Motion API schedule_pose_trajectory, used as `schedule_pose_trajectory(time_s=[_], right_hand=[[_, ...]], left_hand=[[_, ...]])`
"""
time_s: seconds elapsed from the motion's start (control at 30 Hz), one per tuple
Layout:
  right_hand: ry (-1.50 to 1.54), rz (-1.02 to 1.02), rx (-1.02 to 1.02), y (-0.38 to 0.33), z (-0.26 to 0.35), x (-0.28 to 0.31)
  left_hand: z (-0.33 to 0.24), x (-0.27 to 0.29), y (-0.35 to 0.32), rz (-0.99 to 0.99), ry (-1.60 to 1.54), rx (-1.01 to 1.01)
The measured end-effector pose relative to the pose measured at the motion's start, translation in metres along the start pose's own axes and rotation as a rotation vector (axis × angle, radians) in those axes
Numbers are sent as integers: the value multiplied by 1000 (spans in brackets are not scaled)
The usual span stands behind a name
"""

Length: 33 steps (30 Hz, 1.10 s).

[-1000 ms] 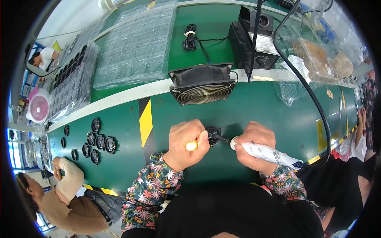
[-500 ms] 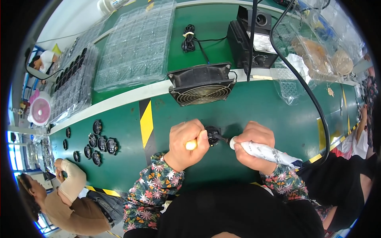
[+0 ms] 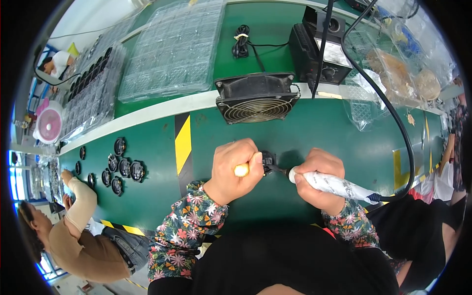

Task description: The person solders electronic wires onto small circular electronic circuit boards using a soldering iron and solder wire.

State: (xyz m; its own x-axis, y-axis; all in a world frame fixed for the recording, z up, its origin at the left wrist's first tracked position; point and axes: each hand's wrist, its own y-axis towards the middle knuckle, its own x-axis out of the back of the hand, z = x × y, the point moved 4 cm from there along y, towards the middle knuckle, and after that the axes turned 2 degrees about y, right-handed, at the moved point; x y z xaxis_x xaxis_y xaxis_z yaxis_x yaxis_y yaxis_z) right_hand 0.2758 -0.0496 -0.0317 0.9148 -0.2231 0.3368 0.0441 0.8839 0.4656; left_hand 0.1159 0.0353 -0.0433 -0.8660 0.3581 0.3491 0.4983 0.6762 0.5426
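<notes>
My left hand (image 3: 231,172) is closed in a fist around something with a pale yellow, rounded end (image 3: 241,170); the rest of that thing is hidden by my fingers. Just beyond my left fingers a small round black part (image 3: 268,159) rests on the green bench, partly covered by the hand. In my right hand (image 3: 319,172) is a soldering iron (image 3: 339,186), its handle wrapped in white and its cable running off to the right. The iron's dark tip points left and meets, or nearly meets, the near right edge of the black part.
A black fan (image 3: 256,101) stands beyond my hands, with a black soldering station (image 3: 314,51) to its right. Several round black parts (image 3: 124,168) lie at left, near a co-worker (image 3: 81,221). Clear plastic trays (image 3: 172,51) are stacked at the back; the iron's cable (image 3: 388,105) arcs across the right.
The whole view has shifted slightly. Both my hands keep their grip and the iron's tip stays by the black part. At left, the co-worker's arm has reached farther away.
</notes>
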Motion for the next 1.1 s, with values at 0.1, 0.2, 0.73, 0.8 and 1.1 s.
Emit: schedule_pose_trajectory(time_s=[0.1,0.2,0.73,0.8,1.1], right_hand=[[4,-2,5,0,0,-2],[0,-4,11,-1,1,-1],[49,-48,-110,-4,-7,-3],[49,-44,-118,-3,-6,-4],[52,5,-95,-1,-3,-5]], left_hand=[[0,1,0,35,46,-49],[1,0,0,29,32,-48],[4,0,0,21,11,-52],[4,1,-1,22,14,-51],[4,0,-1,25,14,-46]])
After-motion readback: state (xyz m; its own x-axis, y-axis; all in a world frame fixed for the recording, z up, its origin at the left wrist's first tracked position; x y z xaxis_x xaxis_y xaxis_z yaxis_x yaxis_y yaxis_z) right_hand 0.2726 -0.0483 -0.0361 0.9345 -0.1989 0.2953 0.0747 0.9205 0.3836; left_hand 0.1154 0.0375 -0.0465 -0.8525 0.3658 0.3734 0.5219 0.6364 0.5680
